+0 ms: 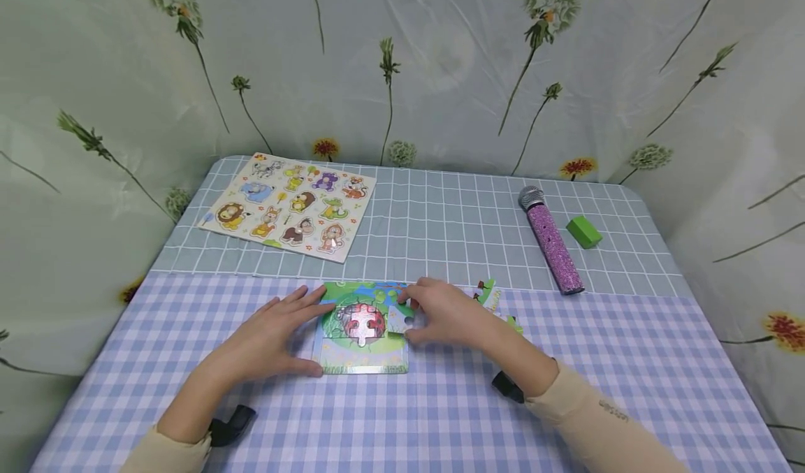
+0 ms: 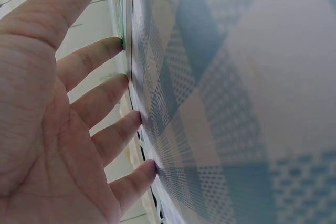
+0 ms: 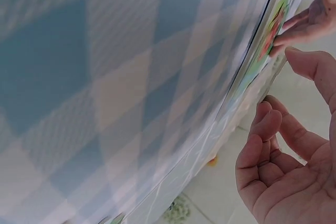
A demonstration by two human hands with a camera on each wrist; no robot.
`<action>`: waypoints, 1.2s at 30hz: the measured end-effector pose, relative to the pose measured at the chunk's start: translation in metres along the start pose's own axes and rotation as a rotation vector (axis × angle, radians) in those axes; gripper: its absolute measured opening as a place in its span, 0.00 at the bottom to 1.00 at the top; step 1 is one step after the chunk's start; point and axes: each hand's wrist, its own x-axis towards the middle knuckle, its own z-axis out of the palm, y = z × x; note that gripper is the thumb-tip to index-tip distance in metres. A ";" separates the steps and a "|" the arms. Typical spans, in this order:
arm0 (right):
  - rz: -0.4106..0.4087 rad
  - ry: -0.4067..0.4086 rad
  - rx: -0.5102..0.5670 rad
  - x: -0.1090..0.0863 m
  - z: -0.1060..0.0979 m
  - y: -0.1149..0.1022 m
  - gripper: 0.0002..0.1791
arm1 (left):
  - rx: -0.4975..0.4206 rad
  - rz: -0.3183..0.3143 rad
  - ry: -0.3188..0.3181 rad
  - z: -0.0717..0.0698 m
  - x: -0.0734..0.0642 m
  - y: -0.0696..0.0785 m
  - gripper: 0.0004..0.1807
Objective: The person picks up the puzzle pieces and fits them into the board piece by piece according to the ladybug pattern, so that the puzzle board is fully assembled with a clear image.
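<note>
A jigsaw puzzle board (image 1: 365,368) with a ladybug picture lies on the checked cloth; a red-and-white interlocking shape (image 1: 363,324) shows at its middle. My left hand (image 1: 270,337) spreads its fingers beside the board's left side, with thumb and index fingertip at its edge. In the left wrist view those fingers (image 2: 100,98) are fairly straight. At the board's upper right, my right hand (image 1: 449,312) pinches a pale puzzle piece (image 1: 397,319) between thumb and index finger, over the board's right edge. Its other fingers (image 3: 257,166) curl inward in the right wrist view.
Loose green puzzle pieces (image 1: 487,295) lie beyond the right forearm, partly hidden by it. An animal picture board (image 1: 314,249) lies at the back left. A glittery purple microphone (image 1: 553,246) and a green block (image 1: 584,232) lie at the back right.
</note>
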 end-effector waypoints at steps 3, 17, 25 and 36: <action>-0.011 -0.012 0.017 0.001 0.002 -0.005 0.24 | 0.001 -0.008 -0.006 0.001 0.000 -0.001 0.56; -0.073 -0.022 0.020 0.010 0.017 -0.030 0.24 | -0.006 0.009 0.004 -0.002 -0.002 -0.005 0.56; -0.063 -0.047 0.029 0.016 0.024 -0.043 0.21 | -0.002 0.005 0.000 -0.002 0.000 -0.004 0.56; -0.128 -0.069 0.007 0.030 0.038 -0.056 0.22 | -0.002 0.010 -0.004 -0.003 -0.001 -0.003 0.55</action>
